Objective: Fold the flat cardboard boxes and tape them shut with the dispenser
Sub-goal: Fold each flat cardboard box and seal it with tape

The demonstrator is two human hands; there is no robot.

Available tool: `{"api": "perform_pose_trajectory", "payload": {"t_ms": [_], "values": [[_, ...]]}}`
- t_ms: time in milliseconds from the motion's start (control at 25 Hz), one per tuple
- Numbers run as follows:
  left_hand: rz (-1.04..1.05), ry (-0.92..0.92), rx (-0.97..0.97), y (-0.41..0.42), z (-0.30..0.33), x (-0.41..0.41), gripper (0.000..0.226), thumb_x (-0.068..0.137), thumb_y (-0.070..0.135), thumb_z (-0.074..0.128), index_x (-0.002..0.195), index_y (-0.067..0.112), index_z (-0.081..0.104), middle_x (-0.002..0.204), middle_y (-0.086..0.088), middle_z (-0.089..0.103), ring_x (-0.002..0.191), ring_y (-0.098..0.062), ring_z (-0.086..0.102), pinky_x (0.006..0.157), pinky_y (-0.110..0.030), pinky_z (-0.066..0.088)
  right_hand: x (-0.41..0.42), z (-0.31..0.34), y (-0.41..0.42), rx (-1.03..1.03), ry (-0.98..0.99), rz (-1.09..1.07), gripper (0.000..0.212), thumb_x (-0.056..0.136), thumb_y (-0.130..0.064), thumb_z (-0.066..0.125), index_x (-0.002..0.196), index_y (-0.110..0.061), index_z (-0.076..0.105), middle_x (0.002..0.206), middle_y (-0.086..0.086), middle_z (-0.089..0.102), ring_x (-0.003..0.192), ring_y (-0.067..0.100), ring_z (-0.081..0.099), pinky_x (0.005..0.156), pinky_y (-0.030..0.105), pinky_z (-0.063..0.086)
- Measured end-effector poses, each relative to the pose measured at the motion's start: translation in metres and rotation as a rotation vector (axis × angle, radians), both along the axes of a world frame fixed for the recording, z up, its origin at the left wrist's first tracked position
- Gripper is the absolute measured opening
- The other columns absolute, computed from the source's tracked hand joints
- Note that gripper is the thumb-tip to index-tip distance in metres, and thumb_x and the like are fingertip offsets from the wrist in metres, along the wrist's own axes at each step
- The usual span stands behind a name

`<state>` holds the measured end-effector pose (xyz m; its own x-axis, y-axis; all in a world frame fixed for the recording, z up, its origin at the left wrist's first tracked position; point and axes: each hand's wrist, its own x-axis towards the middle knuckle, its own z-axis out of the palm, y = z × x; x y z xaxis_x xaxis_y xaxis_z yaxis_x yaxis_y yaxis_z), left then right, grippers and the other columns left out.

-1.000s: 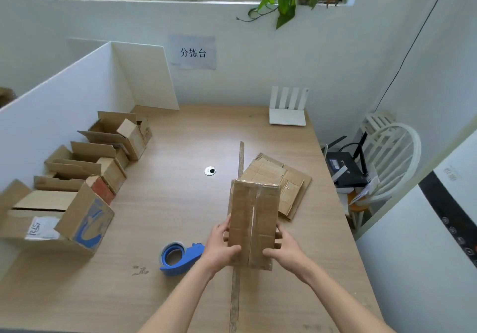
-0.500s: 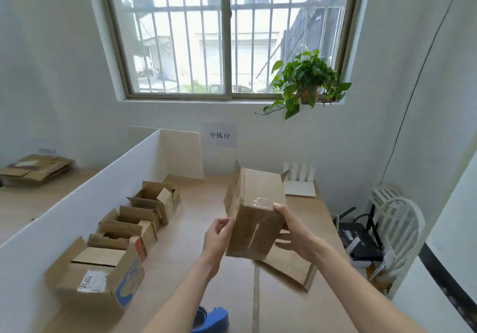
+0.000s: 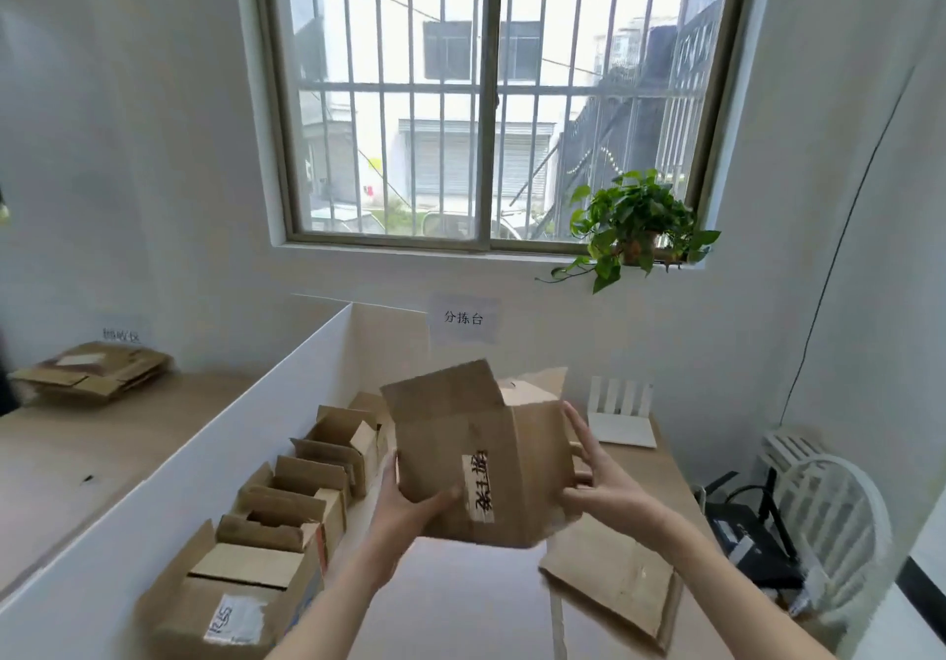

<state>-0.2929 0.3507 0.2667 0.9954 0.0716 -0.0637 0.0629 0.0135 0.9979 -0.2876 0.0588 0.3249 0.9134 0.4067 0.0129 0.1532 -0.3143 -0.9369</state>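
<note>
The cardboard box (image 3: 476,459) is held up in the air above the middle of the tabletop (image 3: 460,603), tilted, its top flaps open toward the far wall. The left hand (image 3: 409,506) cups the lower left corner, thumb curled onto the labelled front face; the right hand (image 3: 594,480) presses the right side with fingers spread and nearly straight, more steadying than clasping. The dispenser is out of view, so I cannot tell where it lies.

Along the tabletop's left edge, against the white divider (image 3: 205,465), stands a row of folded boxes (image 3: 286,521) with flaps up. A flat cardboard sheet (image 3: 614,577) lies toward the right edge.

Risks, as I judge them: the grip rests on one corner and a flat palm, so the box could twist and slip if either hand lets go early. The underside looks taped, though blur hides the seam; a poor strip there would let the bottom open under load. Setting it down carelessly could knock the row's loose flaps
</note>
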Motion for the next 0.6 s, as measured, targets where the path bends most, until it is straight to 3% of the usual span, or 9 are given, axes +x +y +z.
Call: {"api": "perform_pose_trajectory", "payload": {"t_ms": [40, 120, 240, 400, 520, 600], "values": [[0.019, -0.038, 0.037, 0.015, -0.001, 0.000, 0.109, 0.057, 0.035, 0.098, 0.142, 0.045, 0.030, 0.123, 0.017, 0.058, 0.109, -0.003, 0.059, 0.081, -0.021, 0.055, 0.001, 0.003, 0.016, -0.055, -0.053, 0.008, 0.102, 0.085, -0.013, 0.067, 0.147, -0.069, 0.010, 0.155, -0.013, 0.029, 0.128, 0.019, 0.056, 0.101, 0.036, 0.052], [0.064, -0.106, 0.120, 0.044, -0.003, 0.002, 0.112, 0.048, 0.043, 0.101, 0.138, 0.051, 0.035, 0.132, 0.015, 0.058, 0.120, -0.008, 0.058, 0.092, -0.031, 0.057, 0.005, 0.008, 0.045, -0.076, -0.102, 0.012, 0.098, 0.084, -0.037, 0.076, 0.147, -0.070, 0.008, 0.156, -0.022, 0.019, 0.138, 0.014, 0.043, 0.114, 0.040, 0.043], [0.138, -0.147, 0.230, 0.081, -0.014, 0.010, 0.129, 0.036, 0.056, 0.100, 0.143, 0.056, 0.029, 0.138, 0.014, 0.052, 0.127, -0.011, 0.053, 0.098, -0.042, 0.056, 0.014, 0.006, 0.082, -0.154, -0.148, -0.042, 0.102, 0.067, -0.067, 0.084, 0.149, -0.059, 0.024, 0.149, -0.011, 0.031, 0.134, 0.013, 0.044, 0.111, 0.036, 0.044], [0.158, -0.106, 0.279, 0.115, -0.027, 0.022, 0.139, 0.033, 0.059, 0.099, 0.149, 0.052, 0.022, 0.142, 0.010, 0.046, 0.131, -0.014, 0.049, 0.104, -0.046, 0.051, 0.037, -0.017, 0.121, -0.243, -0.177, -0.110, 0.102, 0.054, -0.061, 0.092, 0.140, -0.049, 0.040, 0.130, -0.004, 0.052, 0.117, 0.013, 0.058, 0.093, 0.036, 0.057], [0.138, -0.052, 0.329, 0.128, -0.016, 0.027, 0.118, 0.059, 0.047, 0.095, 0.154, 0.034, 0.027, 0.146, 0.002, 0.048, 0.126, -0.013, 0.052, 0.103, -0.034, 0.050, 0.065, -0.037, 0.129, -0.220, -0.206, -0.147, 0.092, 0.052, -0.049, 0.095, 0.129, -0.057, 0.044, 0.129, -0.011, 0.047, 0.117, 0.009, 0.053, 0.095, 0.037, 0.056], [0.128, -0.007, 0.403, 0.137, -0.019, 0.044, 0.096, 0.076, 0.043, 0.085, 0.154, 0.023, 0.031, 0.145, 0.004, 0.047, 0.130, -0.020, 0.050, 0.105, -0.038, 0.045, 0.090, -0.052, 0.132, -0.231, -0.224, -0.148, 0.089, 0.055, -0.037, 0.095, 0.127, -0.056, 0.045, 0.129, -0.014, 0.040, 0.121, 0.008, 0.049, 0.096, 0.027, 0.054]]}}
